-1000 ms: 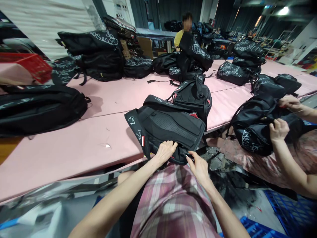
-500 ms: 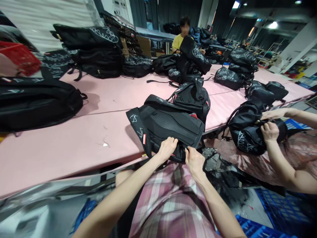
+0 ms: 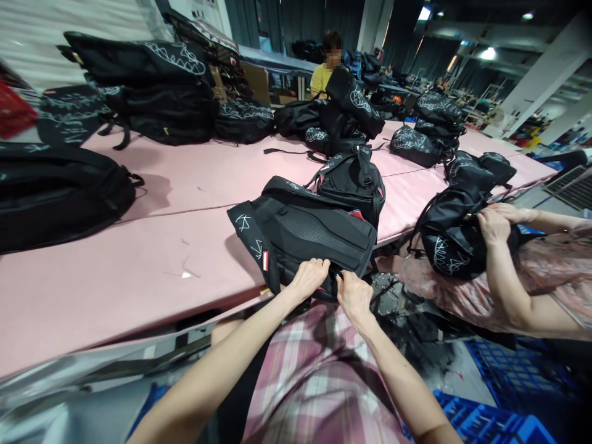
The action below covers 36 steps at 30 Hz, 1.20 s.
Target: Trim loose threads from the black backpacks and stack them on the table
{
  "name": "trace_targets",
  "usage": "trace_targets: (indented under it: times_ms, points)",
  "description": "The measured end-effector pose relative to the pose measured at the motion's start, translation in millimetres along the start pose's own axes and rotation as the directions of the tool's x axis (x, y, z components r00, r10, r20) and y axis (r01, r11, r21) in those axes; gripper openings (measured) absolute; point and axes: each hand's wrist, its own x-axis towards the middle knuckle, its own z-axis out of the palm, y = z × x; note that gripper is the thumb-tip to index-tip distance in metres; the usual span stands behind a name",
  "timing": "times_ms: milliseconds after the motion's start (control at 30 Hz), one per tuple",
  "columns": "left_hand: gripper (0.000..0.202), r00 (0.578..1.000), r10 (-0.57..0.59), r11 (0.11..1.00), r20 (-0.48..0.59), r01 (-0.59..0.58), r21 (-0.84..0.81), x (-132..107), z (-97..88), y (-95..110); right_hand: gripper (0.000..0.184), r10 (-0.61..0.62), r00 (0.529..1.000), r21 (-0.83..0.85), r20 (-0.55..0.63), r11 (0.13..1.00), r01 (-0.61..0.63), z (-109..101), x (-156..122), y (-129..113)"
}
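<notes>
The bag (image 3: 324,231) lies back panel up at the near edge of the table (image 3: 139,265), just ahead of the person. Its long axis runs across from left to right, the right end slightly nearer. The left hand (image 3: 311,277) grips its near side, closer to the middle; the right hand (image 3: 355,295) pinches that side just beside it, the exact part hidden.

The person's bare right hand (image 3: 355,297) has curled nearer the bare left hand (image 3: 311,279). The co-worker's bare hands (image 3: 496,224) have come together.
</notes>
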Motion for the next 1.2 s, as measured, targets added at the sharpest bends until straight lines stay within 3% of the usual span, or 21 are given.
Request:
trace_targets:
  times_ms: [367,567,800,1200]
  points:
    - [0.016,0.999,-0.040,0.999,0.003,0.040,-0.032,-6.5,-4.3,2.7,0.027,0.079,0.995,-0.033,0.057,0.996,-0.077,-3.1,-1.1,-7.0]
    - [0.017,0.998,-0.064,0.997,0.007,0.064,-0.042,-5.1,-5.2,3.3,0.026,0.025,0.998,-0.008,0.051,1.000,-0.025,-0.9,1.4,-7.0]
    - [0.016,0.999,-0.041,0.997,-0.002,0.041,-0.070,-12.8,-6.3,3.0,0.025,0.092,0.994,-0.007,0.058,0.996,-0.091,-2.6,-0.6,-6.9]
    - [0.021,0.983,-0.181,0.973,-0.030,0.174,-0.154,-7.5,-10.5,3.1,0.029,-0.021,0.998,0.047,0.055,0.999,0.018,-6.6,-5.3,-3.7]
